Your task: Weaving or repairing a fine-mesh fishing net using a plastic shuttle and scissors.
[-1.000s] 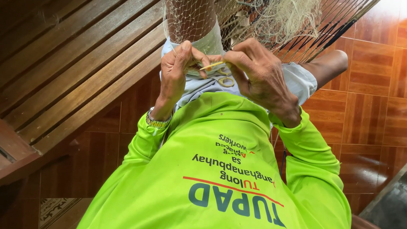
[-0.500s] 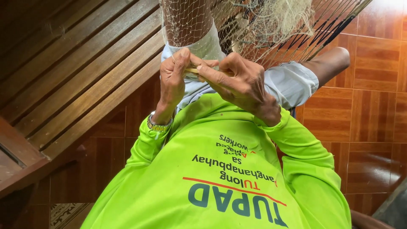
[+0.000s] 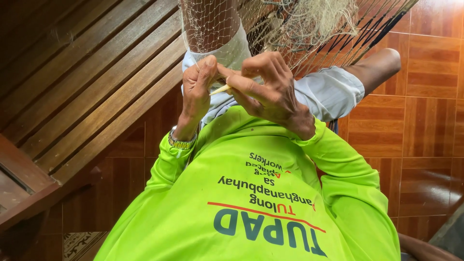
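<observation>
- Wooden bench far left, on tiled floor.
- My left hand: fingers clenched, thumb and forefinger pinching the fishing net.
- Pale netting needle lies between both hands, under the net.
- My right hand: fingers curled, grasping the needle.

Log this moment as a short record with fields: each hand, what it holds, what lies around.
left hand: raised at chest height, thumb and fingers pinching net threads
right hand: fingers curled, gripping a thin pale needle that points toward the left hand
net: fine pale mesh, hanging down over the knees
wrist: metal watch on the left
clothing: bright green long-sleeved shirt, light shorts
surroundings: slatted wooden bench to the left, brown tiled floor
</observation>
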